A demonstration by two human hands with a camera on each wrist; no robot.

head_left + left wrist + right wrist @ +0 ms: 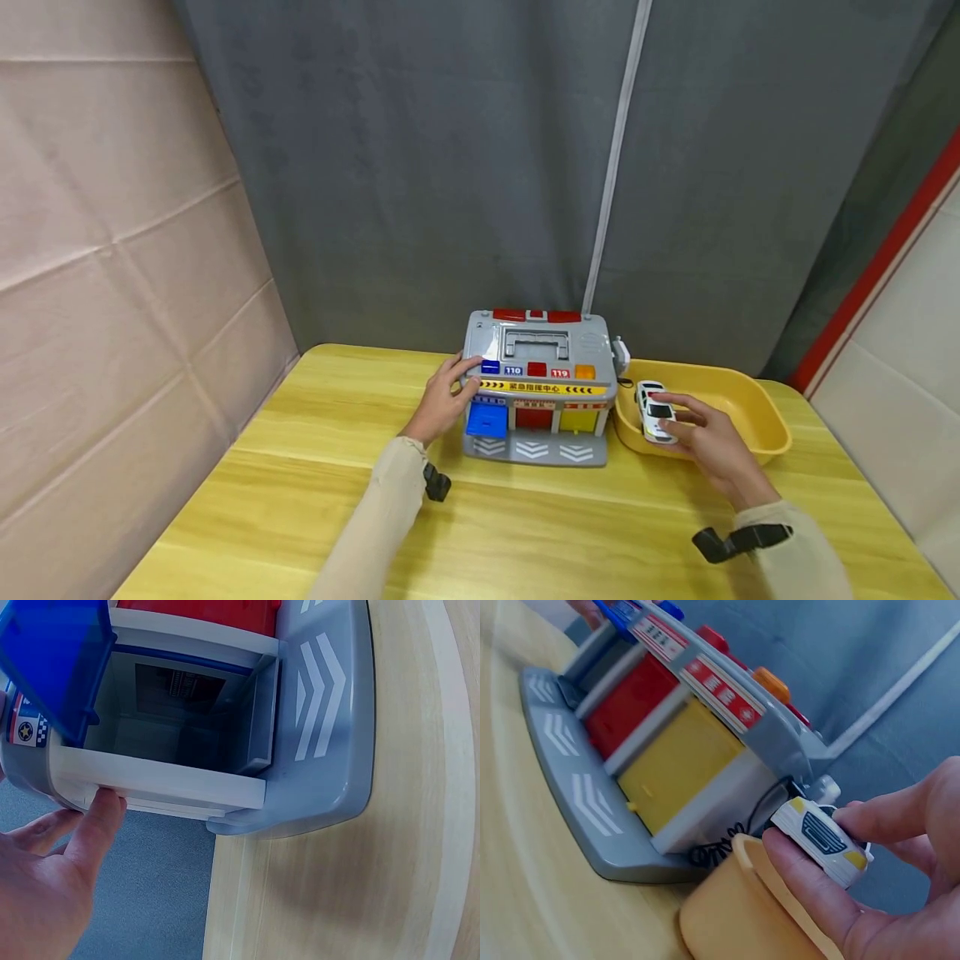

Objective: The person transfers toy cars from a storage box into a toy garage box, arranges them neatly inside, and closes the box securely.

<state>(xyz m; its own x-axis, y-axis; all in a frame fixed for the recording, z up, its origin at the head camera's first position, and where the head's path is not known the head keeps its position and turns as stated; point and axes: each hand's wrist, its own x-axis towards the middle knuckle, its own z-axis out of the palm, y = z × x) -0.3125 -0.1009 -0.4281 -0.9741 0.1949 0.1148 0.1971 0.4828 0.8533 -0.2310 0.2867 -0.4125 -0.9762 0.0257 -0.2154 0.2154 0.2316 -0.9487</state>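
A white toy car is pinched between the thumb and fingers of my right hand, above the near left part of a yellow basin. My left hand touches the left side of a grey toy garage, its fingers mostly straight, close to a blue button. In the left wrist view the blue door is swung up, and the bay behind it shows a dark interior. The red door and yellow door are down in the right wrist view.
The garage and basin stand side by side on a wood-grain table. A grey curtain hangs behind them. A coiled black cord lies between garage and basin. A white piece is at the garage's right side.
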